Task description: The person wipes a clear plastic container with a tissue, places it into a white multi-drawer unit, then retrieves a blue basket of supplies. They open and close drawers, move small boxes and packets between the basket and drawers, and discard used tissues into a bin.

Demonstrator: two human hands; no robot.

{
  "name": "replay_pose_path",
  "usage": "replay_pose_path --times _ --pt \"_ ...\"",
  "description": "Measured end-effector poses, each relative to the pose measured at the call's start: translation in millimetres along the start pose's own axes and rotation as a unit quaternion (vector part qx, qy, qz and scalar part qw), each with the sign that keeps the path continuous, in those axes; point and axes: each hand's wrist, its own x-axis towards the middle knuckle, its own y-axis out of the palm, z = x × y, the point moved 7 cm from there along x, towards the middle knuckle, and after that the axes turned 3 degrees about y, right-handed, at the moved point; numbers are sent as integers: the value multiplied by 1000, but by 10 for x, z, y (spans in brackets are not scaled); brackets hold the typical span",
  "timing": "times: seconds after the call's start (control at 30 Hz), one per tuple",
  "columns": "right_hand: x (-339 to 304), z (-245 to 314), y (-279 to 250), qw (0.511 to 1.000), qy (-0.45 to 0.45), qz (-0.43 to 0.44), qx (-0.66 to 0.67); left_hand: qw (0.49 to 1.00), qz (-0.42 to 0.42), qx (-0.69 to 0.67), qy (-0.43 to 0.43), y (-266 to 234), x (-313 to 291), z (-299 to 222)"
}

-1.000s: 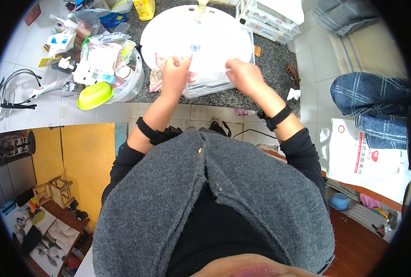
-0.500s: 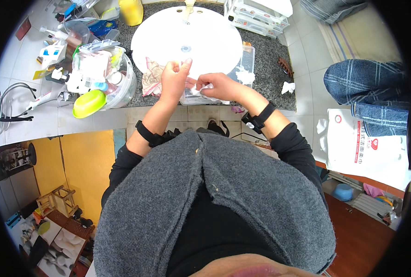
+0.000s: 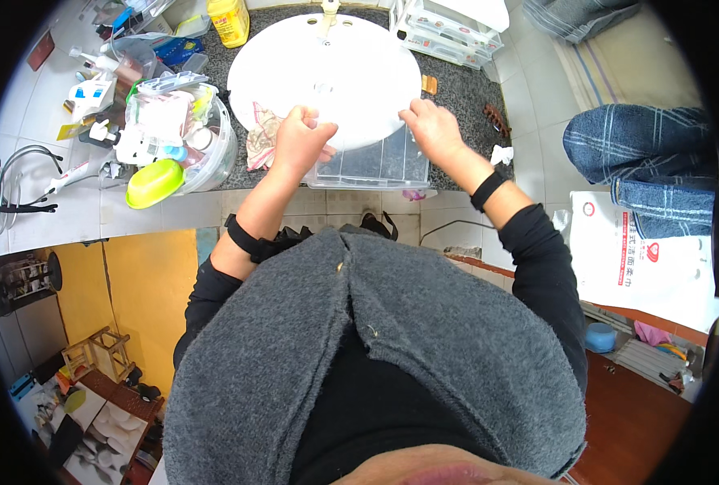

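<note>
A clear plastic drawer-like box (image 3: 380, 162) lies along the front edge of the counter, partly beneath the rim of the white oval sink (image 3: 250, 65). My left hand (image 3: 299, 141) is at the box's left side, fingers curled and thumb pointing right; what they hold, if anything, blends into the white basin. Over the sink's right rim, above the box's far right corner, my right hand (image 3: 434, 129) has its fingertips pinched together, and whatever may be between them is hidden. Beside my left hand a crumpled patterned cloth (image 3: 262, 141) lies against the sink.
Left of the sink stands a clear tub (image 3: 222, 153) full of toiletries, with a lime-green bowl (image 3: 156, 183) at its front. A yellow container (image 3: 229, 23) and white drawers (image 3: 448, 36) stand behind. On the right are a brown hair claw (image 3: 497, 120) and a crumpled white tissue (image 3: 502, 154).
My right hand has moved right and away from my left, out of the box. The white wads that were in and beside the box no longer show there. My left hand stayed nearly in place.
</note>
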Motion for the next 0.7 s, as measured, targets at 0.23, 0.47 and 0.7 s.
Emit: replay_pose_path --times 0.23,0.47,0.7 --pt "-235 146 277 994 91 66 -2 1000 -5 10 8 11 88 86" --pt "-500 562 520 916 214 230 250 998 -28 -54 34 -84 193 78" --pt "-431 532 628 828 271 232 433 998 -51 -30 29 -73 149 118"
